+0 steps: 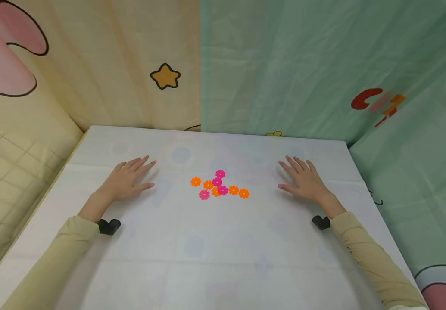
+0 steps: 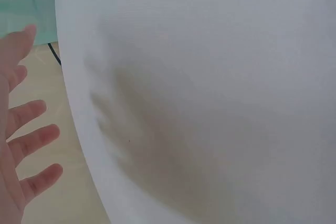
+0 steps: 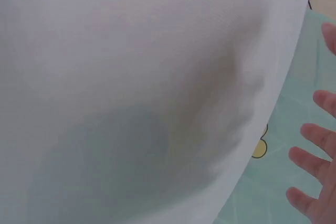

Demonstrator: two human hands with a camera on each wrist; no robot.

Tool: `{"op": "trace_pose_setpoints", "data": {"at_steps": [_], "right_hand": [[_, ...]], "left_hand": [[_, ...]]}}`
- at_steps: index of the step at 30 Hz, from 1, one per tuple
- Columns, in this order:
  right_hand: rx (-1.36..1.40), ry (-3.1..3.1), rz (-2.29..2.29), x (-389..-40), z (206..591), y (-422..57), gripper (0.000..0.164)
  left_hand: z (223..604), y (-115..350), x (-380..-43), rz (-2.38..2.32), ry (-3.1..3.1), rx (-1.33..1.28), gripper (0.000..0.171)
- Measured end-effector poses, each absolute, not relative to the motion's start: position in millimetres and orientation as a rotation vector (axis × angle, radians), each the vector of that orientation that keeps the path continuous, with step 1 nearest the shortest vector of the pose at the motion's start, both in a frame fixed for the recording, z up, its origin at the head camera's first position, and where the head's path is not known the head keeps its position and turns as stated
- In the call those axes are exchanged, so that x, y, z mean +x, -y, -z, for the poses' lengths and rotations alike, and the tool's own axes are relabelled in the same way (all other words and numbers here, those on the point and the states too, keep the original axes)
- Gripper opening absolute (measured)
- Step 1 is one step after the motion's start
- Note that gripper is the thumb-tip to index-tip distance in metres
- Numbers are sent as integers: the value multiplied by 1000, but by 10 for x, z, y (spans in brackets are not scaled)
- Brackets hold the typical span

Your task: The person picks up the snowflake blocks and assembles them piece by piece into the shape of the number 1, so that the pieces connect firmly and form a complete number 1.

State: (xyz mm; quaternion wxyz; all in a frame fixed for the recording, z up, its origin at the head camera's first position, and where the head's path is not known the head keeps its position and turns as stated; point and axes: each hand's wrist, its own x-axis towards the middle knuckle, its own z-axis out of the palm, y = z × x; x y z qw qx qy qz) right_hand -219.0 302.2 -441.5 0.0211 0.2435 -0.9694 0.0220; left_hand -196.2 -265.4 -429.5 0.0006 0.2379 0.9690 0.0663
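Tabletop (image 1: 149, 245) — flower pieces (image 1: 220, 188), head view only

Bright head view, dimmer wrist views, soft shadows on white tabletop (image 1: 223, 241)

Your sleeves (image 1: 48, 262): matt cloth, wrinkled | your tablecloth (image 1: 223, 241): matt, fine-woven-looking, faintly creased | your flower-shaped pieces (image 1: 222, 190): matt, plastic or paper, you cannot tell which | printed curtains (image 1: 285, 64): thin, rippled fabric | your wrist attachments (image 1: 109, 227): smooth, plastic-looking
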Motion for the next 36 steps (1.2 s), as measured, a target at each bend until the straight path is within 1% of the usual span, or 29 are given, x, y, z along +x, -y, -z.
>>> {"op": "trace_pose_setpoints", "data": {"at_steps": [8, 11, 15, 20, 23, 29, 36], "right_hand": [[814, 2844, -175, -2167, 4373, -2910, 51], [830, 2805, -211, -2157, 4356, -2847, 41], [830, 2730, -241, -2155, 4356, -2759, 29], [804, 2648, -350, -2138, 4348, -2636, 23], [755, 2657, -413, -2119, 4329, -2554, 22], [651, 2777, -500, -2086, 4304, -2376, 22], [603, 2881, -664, -2053, 4401, -2190, 22]], "left_hand": [[4234, 2515, -1983, -303, -3180, 938, 36], [4231, 2456, -1990, -298, -3222, 943, 28], [4270, 2371, -2011, -327, -3284, 926, 22], [4302, 2220, -2048, -416, -3310, 889, 19], [4301, 2113, -2064, -457, -3302, 828, 19], [4298, 1896, -2075, -581, -3204, 626, 22], [4375, 1735, -2022, -768, -3105, 493, 21]]}}
